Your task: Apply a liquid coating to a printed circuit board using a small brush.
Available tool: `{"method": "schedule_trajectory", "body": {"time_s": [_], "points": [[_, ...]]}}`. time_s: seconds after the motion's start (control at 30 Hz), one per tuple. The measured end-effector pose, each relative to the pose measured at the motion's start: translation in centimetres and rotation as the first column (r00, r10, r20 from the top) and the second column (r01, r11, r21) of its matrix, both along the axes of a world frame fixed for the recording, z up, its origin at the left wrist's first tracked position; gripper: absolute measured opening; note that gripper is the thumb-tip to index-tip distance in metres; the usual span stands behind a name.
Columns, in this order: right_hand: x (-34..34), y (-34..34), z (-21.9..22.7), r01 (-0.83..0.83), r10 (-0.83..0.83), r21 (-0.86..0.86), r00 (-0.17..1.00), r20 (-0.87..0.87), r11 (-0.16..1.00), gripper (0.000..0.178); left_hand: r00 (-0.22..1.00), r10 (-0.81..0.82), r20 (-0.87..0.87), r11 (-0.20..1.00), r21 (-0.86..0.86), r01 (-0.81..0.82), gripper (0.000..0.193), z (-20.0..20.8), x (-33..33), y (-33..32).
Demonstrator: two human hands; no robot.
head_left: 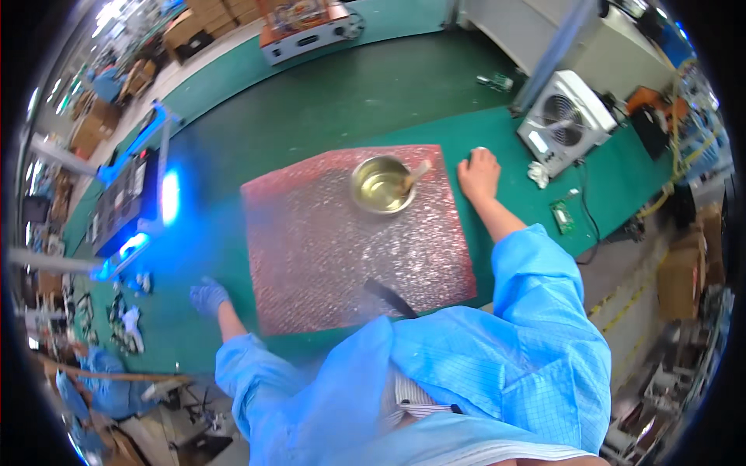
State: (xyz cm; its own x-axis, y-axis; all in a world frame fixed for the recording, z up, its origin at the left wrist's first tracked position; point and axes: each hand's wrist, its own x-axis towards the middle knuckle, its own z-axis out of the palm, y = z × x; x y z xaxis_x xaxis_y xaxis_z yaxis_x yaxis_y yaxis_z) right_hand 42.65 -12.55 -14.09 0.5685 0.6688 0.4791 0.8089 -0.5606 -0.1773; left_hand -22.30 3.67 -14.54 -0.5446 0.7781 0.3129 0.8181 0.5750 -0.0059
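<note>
My left hand (208, 297), in a bluish glove, rests on the green mat (210, 248) left of a pink bubble-wrap sheet (311, 256). Its fingers look loosely laid out, with nothing visible in them. My bare right hand (479, 175) lies on the mat just beyond the sheet's right edge, fingers slightly bent and apart. Between the hands, toward the sheet's far side, stands a round metal bowl (359, 189) of clear yellowish liquid. A brush-like tool with a pale handle (420, 170) leans on the bowl's right rim, its lower end inside. Neither hand touches the bowl.
At the left, a dark device (124, 203) glows with blue light. A white fan unit (571, 120) stands at the right, near a small green circuit board (561, 217) and a black cable (588, 206). A dark strap (390, 298) crosses the sheet's near edge. An orange-and-grey box (305, 40) sits far back.
</note>
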Motion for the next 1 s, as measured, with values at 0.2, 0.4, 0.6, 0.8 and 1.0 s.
{"method": "schedule_trajectory", "body": {"time_s": [0.2, 0.4, 0.6, 0.8, 1.0], "points": [[0.2, 0.0, -0.1, -0.052, 0.052, 0.038, 0.999, -0.004, 0.998, 0.031, 0.999, 0.037, 0.037, 0.998, 0.040, -0.038, 0.047, 0.3, 0.8, -0.6], [0.0, -0.1, -0.4, -0.005, 0.005, -0.026, 1.000, -0.015, 1.000, 0.036, 0.991, 0.059, 0.123, 0.998, 0.026, -0.062, 0.054, 1.6, 2.1, -1.2], [0.1, 0.0, -0.5, 0.012, -0.012, -0.028, 1.000, -0.002, 1.000, 0.034, 0.989, 0.061, 0.135, 0.998, -0.032, -0.057, 0.054, 1.8, 2.1, -1.3], [0.0, -0.1, -0.5, 0.015, -0.015, -0.027, 1.000, 0.000, 1.000, 0.033, 0.992, 0.060, 0.112, 0.997, 0.050, -0.066, 0.051, 0.6, 1.6, -1.0], [-0.1, 0.0, -0.3, 0.022, -0.023, -0.037, 1.000, -0.020, 0.999, 0.034, 0.991, 0.065, 0.116, 0.997, 0.032, -0.070, 0.051, 0.6, 1.5, -1.0]]}}
